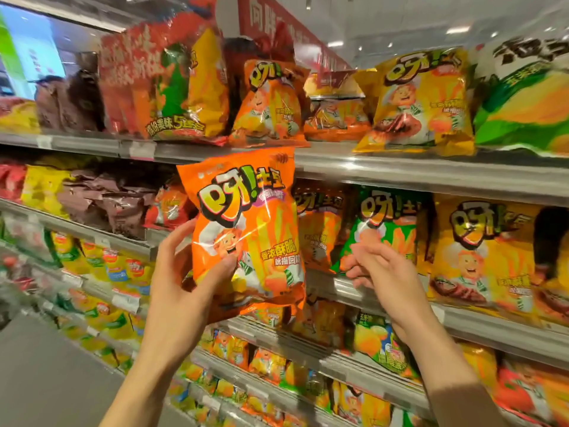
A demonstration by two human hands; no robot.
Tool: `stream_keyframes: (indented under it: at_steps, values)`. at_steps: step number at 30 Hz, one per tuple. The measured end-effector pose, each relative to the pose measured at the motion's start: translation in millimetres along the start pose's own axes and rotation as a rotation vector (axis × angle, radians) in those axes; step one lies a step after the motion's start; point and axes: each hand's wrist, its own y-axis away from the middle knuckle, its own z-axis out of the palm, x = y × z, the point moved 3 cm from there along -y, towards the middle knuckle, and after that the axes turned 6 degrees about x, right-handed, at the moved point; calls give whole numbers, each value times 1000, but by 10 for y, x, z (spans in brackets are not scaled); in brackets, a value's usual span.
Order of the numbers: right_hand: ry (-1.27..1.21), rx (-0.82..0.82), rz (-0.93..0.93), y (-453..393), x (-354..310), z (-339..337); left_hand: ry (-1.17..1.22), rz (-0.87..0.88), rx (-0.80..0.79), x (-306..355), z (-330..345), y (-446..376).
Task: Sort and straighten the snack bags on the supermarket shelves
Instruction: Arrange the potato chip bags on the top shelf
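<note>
My left hand [184, 272] grips an orange snack bag [249, 211] by its lower left side, thumb across the front, and holds it upright in front of the shelves. My right hand [378, 269] hovers just right of that bag with loosely spread fingers, holding nothing, in front of a green bag [385, 217] on the middle shelf. On the top shelf [400, 171] a matching orange bag [271, 103] stands directly above the held one, and a yellow bag [421, 100] leans further right.
Several more bags fill the middle shelf: orange [320, 223], yellow [486, 251], brown [117, 201]. A large multipack [172, 87] and a green corn bag [529, 103] stand on the top shelf. Lower shelves [277, 334] hold small packets. Grey aisle floor [46, 380] lies at the lower left.
</note>
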Motion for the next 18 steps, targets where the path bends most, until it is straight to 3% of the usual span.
stream_keyframes:
  at_steps: [9, 18]
  values:
    - [21, 103, -44, -343, -89, 17, 24, 116, -78, -113, 302, -699]
    - [44, 372, -79, -147, -363, -254, 169, 188, -246, 89, 751, -1158]
